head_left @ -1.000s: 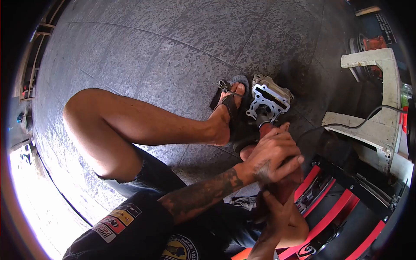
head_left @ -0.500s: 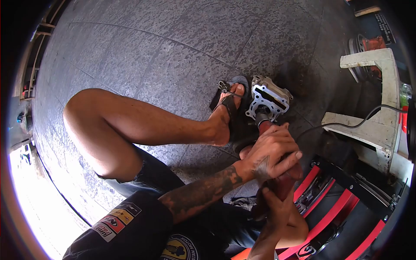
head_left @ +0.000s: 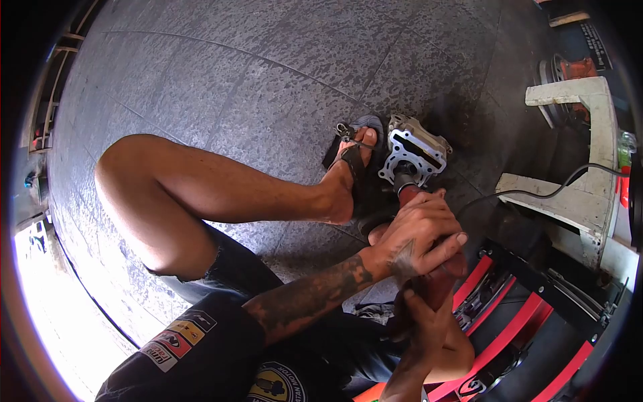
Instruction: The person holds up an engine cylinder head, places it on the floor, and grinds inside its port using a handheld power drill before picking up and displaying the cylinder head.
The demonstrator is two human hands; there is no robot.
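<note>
A red straight power tool with a dark nose, looking like a die grinder (head_left: 439, 285), lies in both my hands. My left hand (head_left: 423, 231), at the end of the tattooed forearm, is wrapped over its front part. Lower down, my right hand (head_left: 429, 318) is closed round the rear of its body. The tool's nose points into the round opening of a metal engine cylinder part (head_left: 418, 149) on the floor; its tip is hidden inside. That part has a flat, bright face with bolt holes and a dark slot. My sandalled foot (head_left: 351, 164) is right beside it.
A white-painted wooden stool frame (head_left: 599, 154) lies at the right, with a dark cable (head_left: 569, 179) running across it. Below is a black and red rack (head_left: 516, 328) close to my right hand. Grey tiled floor (head_left: 268, 87) extends ahead. A wheel (head_left: 552, 84) is at the far right.
Both hands keep their hold, and the tool stays at the cylinder part's opening. Only a very slight shift of the view and my knee shows.
</note>
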